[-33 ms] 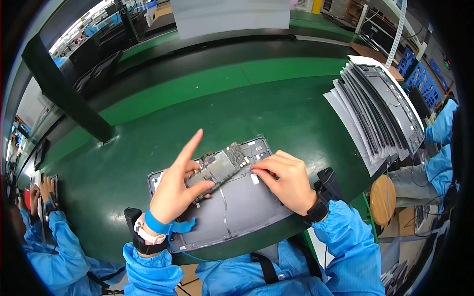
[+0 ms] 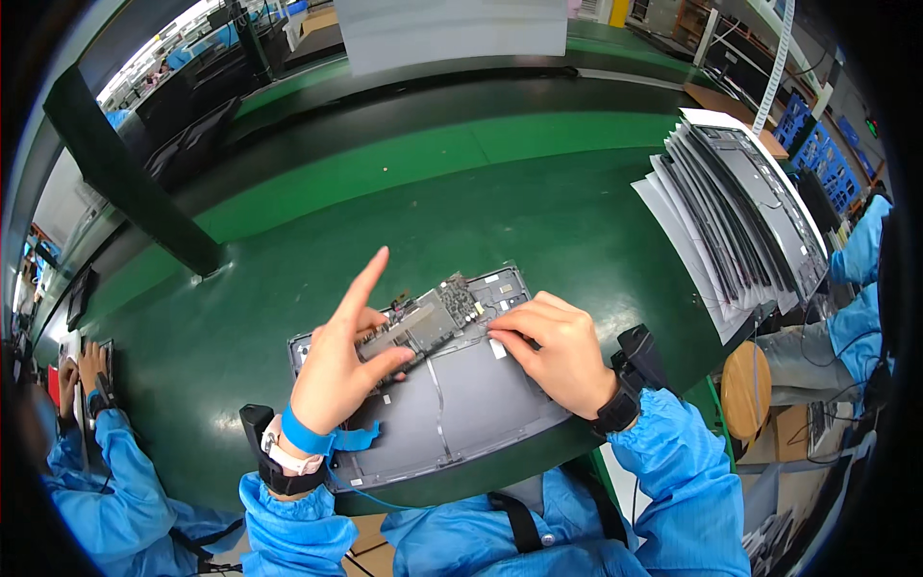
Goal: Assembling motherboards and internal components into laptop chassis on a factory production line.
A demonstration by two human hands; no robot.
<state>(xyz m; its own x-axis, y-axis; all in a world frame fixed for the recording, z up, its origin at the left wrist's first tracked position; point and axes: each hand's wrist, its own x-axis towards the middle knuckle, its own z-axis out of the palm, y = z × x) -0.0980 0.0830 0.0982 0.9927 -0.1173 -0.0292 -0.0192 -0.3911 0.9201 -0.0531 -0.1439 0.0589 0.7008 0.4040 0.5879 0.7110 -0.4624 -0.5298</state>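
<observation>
Hands (image 2: 341, 370) (image 2: 558, 351) rest on grey panel (image 2: 461, 404) beside white label (image 2: 497, 348).

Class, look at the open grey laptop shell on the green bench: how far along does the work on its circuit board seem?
Done: the circuit board already lies in the grey shell. In hand: the left hand steadies the board's near edge, forefinger raised, while the right hand presses fingertips by its right end. Left: the shell is uncovered, and a stack of panels waits on the bench.
</observation>
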